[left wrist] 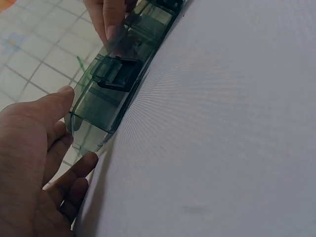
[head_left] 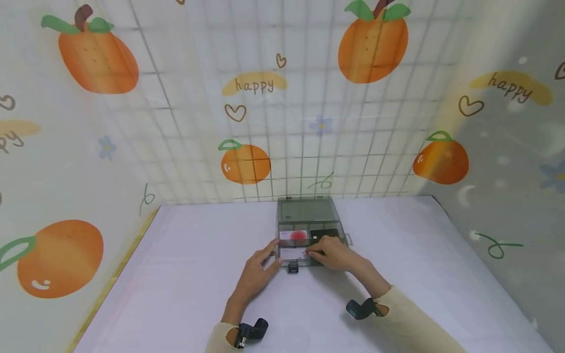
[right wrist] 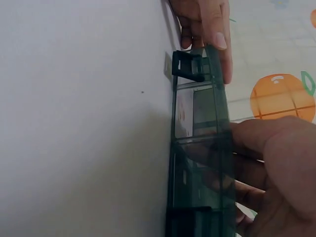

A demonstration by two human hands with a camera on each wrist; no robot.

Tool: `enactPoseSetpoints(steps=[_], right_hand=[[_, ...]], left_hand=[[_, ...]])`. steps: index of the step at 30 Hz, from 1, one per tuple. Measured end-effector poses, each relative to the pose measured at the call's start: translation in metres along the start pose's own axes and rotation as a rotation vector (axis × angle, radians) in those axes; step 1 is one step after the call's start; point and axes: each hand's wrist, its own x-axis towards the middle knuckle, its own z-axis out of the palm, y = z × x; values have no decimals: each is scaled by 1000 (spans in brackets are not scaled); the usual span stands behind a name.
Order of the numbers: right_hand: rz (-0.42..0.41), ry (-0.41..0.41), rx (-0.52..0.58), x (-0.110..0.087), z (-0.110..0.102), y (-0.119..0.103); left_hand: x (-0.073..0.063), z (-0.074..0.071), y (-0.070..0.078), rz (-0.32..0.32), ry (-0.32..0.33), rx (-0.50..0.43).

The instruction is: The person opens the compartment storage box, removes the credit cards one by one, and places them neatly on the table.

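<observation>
A translucent green compartment box (head_left: 287,263) stands on the table with its lid (head_left: 307,210) raised at the back. My left hand (head_left: 256,273) holds the box's front left corner, thumb at the rim and fingers along the side, as the left wrist view shows. My right hand (head_left: 334,253) reaches in from above, thumb and forefinger pinching the right end of a white card (head_left: 291,253) in the front left compartment. Through the clear wall in the right wrist view, fingers (right wrist: 247,170) dip inside. Behind lie a white card with a red patch (head_left: 294,236) and a black flat item (head_left: 324,233).
The box's dark front latch (head_left: 293,267) sticks out toward me. A pale handle loop (head_left: 348,239) juts from its right side. The white table (head_left: 198,230) meets curtains printed with oranges at the back and both sides, with a wire grid (head_left: 304,162) behind the rear one.
</observation>
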Motion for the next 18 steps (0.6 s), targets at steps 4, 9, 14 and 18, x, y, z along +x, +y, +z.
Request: enactPoseSetpoints(steps=[4, 9, 14, 18], right_hand=[[-1, -4, 29, 2, 1, 1], [123, -10, 138, 4, -1, 0], [268, -23, 189, 7, -4, -4], [370, -78, 291, 11, -7, -9]], left_hand=[[0, 0, 3, -1, -2, 14], [1, 0, 5, 3, 1, 24], [1, 1, 5, -4, 9, 30], [-1, 0, 5, -7, 3, 30]])
